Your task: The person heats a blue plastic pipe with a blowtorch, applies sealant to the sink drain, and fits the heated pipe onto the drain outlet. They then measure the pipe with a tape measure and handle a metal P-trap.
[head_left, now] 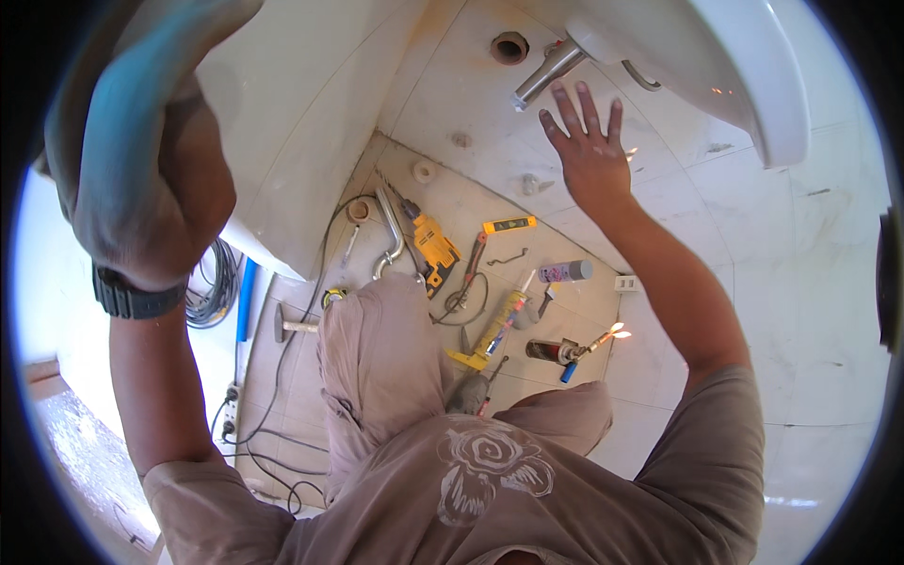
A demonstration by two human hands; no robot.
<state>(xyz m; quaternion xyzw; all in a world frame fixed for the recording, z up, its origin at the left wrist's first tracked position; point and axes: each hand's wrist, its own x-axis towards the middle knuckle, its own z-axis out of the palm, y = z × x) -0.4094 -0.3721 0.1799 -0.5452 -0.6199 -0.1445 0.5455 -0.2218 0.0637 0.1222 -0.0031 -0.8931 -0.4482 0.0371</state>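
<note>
My right hand is raised with its fingers spread and holds nothing. Its fingertips are just below a chrome drain pipe that hangs under a white washbasin. A round hole opens in the wall left of that pipe. High at the left, very close to the view, is my left hand, with a dark watch on the wrist. A blurred, curved blue-grey shape overlaps this hand. The fingers are smeared, so I cannot make out whether they grip it.
A blowtorch lies burning at my right knee. Around it are a spray can, a caulking gun, a yellow level and a yellow drill. Leftward lie a chrome trap, a hammer, cables and a blue pipe.
</note>
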